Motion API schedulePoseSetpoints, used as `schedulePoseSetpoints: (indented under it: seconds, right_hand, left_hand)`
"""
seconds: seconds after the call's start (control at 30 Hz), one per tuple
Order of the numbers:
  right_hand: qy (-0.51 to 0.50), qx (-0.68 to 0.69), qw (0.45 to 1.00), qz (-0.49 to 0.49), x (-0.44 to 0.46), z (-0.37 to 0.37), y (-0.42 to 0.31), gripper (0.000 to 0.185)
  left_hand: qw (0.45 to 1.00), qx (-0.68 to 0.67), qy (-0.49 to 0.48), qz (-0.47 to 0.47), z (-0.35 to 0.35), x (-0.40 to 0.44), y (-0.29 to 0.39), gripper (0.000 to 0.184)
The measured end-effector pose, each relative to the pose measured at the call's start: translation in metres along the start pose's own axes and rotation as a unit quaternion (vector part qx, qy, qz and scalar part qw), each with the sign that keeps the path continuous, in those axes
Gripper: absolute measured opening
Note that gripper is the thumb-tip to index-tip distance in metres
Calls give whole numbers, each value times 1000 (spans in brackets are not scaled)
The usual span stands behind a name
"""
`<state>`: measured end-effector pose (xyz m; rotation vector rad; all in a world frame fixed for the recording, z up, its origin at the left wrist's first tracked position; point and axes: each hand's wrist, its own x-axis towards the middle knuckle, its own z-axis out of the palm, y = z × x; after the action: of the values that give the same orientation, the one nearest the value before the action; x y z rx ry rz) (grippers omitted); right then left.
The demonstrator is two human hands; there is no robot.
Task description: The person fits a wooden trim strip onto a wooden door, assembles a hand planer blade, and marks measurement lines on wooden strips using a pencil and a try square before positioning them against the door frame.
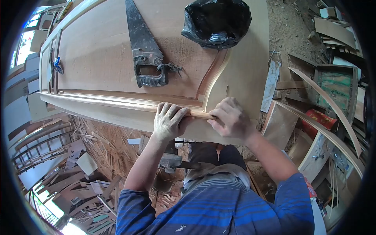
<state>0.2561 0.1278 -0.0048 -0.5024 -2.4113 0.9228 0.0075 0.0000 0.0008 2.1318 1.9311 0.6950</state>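
Note:
A long wooden moulding strip (117,103) runs along the near edge of a large wooden panel (94,51). My left hand (168,120) is closed over the strip, knuckles up and thumb toward the right. Close to the strip's right end, my right hand (231,119) is also closed, with thumb and fingers pinching it near the curved corner of the frame. Both palms and the strip's underside are hidden. Beyond my hands, a handsaw (145,47) with a black handle lies on the panel. A black plastic bag (217,23) sits open to its right.
A small blue item (58,65) lies at the panel's far left. Curved wooden strips (329,94) and a green-faced crate (337,88) crowd the right side. Wood offcuts (78,184) are heaped at lower left. Below the panel is a metal clamp-like fitting (169,161).

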Motion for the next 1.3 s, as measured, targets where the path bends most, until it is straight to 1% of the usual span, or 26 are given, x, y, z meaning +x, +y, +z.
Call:
schedulePoseSetpoints:
  seconds: [0.07, 0.17, 0.2, 0.27, 0.33, 0.4, 0.5, 0.63, 0.73, 0.83, 0.93, 1.13, 1.23, 1.3]
  right_hand:
    - [-5, 19, 1000, 19, 1, -2, 3, 27]
    - [-7, 15, 1000, 8, 3, -4, 4, 28]
    - [-12, 14, 1000, 9, 2, -5, 4, 28]
    - [-20, 14, 1000, 10, 1, -5, 5, 28]
    - [-16, 17, 1000, -3, 2, -6, 7, 30]
    - [-14, 19, 1000, -5, 4, -5, 8, 30]
    - [-22, 23, 999, 6, 2, -6, 7, 28]
    - [-26, 25, 999, 6, 2, -6, 9, 28]
    - [-22, 23, 999, 10, 4, -4, 8, 29]
    - [-18, 21, 999, 18, 3, -2, 8, 30]
    - [-22, 25, 999, 19, 3, -3, 8, 30]
    - [-24, 33, 999, 20, 2, -3, 9, 30]
    - [-21, 27, 999, 25, 2, -1, 8, 30]
    - [-21, 27, 999, 28, 3, -1, 8, 30]
  left_hand:
    - [1000, -2, -10, -6, -1, -1, -1, 37]
    - [1000, -12, 12, -17, -11, -5, -14, 39]
    - [999, 31, 8, -32, -23, -15, -31, 46]
    - [987, 120, 58, -92, -54, -38, -67, 57]
    - [981, 149, 78, -97, -83, -60, -106, 58]
    - [979, 149, 95, -102, -89, -67, -128, 57]
    - [978, 144, 106, -105, -82, -72, -133, 55]
    - [982, 121, 94, -113, -81, -75, -135, 54]
    - [983, 121, 98, -99, -82, -69, -136, 54]
    - [982, 79, 111, -128, -79, -73, -142, 52]
    - [982, 69, 106, -139, -78, -76, -141, 51]
    - [987, 66, 102, -109, -77, -75, -142, 50]
    - [986, 41, 92, -133, -78, -74, -142, 49]
    - [986, 41, 95, -130, -78, -73, -141, 49]
